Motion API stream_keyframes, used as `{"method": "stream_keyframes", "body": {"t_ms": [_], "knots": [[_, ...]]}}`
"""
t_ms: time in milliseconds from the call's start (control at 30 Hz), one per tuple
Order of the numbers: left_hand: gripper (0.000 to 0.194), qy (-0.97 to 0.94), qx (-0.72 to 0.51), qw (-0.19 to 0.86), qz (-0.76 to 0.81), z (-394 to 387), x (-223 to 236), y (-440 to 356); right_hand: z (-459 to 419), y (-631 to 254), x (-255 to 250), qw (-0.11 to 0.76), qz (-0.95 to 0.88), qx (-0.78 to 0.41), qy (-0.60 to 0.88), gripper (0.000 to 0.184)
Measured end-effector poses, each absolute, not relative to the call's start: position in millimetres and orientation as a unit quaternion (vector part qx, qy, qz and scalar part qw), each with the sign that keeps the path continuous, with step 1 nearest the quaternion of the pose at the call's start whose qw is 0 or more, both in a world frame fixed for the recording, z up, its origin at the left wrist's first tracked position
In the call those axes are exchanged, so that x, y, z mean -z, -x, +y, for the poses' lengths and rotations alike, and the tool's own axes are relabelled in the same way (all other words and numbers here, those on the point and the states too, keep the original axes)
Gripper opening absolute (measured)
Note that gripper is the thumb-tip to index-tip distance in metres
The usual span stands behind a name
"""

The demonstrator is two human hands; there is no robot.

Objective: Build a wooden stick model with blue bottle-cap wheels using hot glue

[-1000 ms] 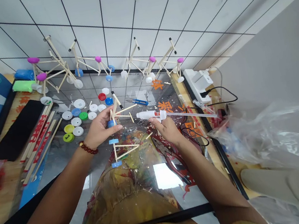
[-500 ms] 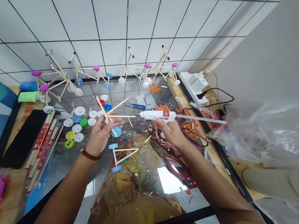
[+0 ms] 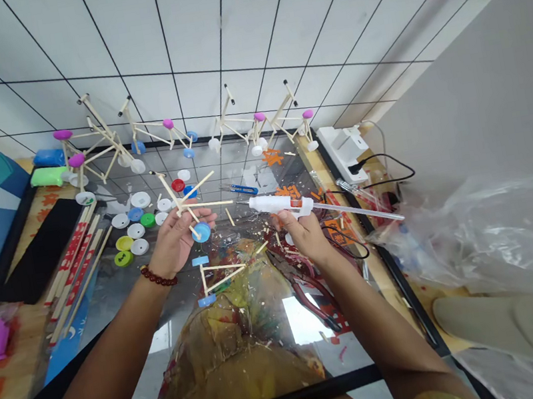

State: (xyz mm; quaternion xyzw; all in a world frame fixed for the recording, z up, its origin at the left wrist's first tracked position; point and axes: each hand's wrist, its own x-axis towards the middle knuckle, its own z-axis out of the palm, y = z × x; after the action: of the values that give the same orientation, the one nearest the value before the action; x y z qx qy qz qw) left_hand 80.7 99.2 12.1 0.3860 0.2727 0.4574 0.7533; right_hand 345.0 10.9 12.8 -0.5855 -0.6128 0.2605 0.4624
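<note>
Between the fingers of my left hand [image 3: 178, 239] is a small frame of wooden sticks [image 3: 186, 205], with a blue bottle cap [image 3: 201, 232] fixed at its lower end. My right hand [image 3: 305, 232] is wrapped around a white hot glue gun [image 3: 277, 204], a long clear glue stick [image 3: 359, 210] jutting from its back. The nozzle points left, close to the tip of one stick of the frame; whether they touch I cannot tell. Below my left hand, a triangular stick piece [image 3: 221, 276] with two blue caps lies on the glass tabletop.
Loose bottle caps [image 3: 147, 220] lie left of my left hand. Finished-looking stick models [image 3: 105, 140] with pink tops line the back wall. Red-handled pliers [image 3: 306, 291] lie by my right forearm, blue snips [image 3: 245, 189] farther back. A power strip [image 3: 343, 153] and plastic bag [image 3: 475, 240] are at right.
My left hand and the stick frame have shifted slightly left and tilted a little. The glue gun stays almost in the same place. The whole view has moved slightly.
</note>
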Motion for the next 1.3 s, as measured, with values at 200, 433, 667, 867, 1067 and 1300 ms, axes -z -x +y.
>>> {"method": "stream_keyframes", "body": {"t_ms": [200, 433, 667, 867, 1067, 1300], "knots": [[0.042, -0.388, -0.453, 0.753, 0.277, 97.0, -12.7, -81.3, 12.6, -342.9, -13.7, 0.452, -0.621, -0.257, 0.586, 0.051], [0.044, -0.391, -0.451, 0.753, 0.277, 97.2, -13.0, -81.3, 11.3, -342.1, -15.2, 0.454, -0.616, -0.246, 0.594, 0.052], [0.044, -0.386, -0.451, 0.755, 0.279, 96.6, -14.3, -81.6, 10.3, -341.6, -14.8, 0.446, -0.620, -0.244, 0.598, 0.051], [0.044, -0.384, -0.452, 0.756, 0.277, 96.4, -14.1, -81.3, 10.4, -341.8, -14.1, 0.448, -0.618, -0.248, 0.596, 0.050], [0.043, -0.388, -0.452, 0.752, 0.281, 96.0, -13.7, -81.2, 10.8, -341.3, -16.6, 0.437, -0.621, -0.246, 0.602, 0.049], [0.043, -0.386, -0.452, 0.755, 0.275, 96.6, -12.8, -81.1, 10.5, -341.5, -16.5, 0.442, -0.620, -0.248, 0.599, 0.052]]}}
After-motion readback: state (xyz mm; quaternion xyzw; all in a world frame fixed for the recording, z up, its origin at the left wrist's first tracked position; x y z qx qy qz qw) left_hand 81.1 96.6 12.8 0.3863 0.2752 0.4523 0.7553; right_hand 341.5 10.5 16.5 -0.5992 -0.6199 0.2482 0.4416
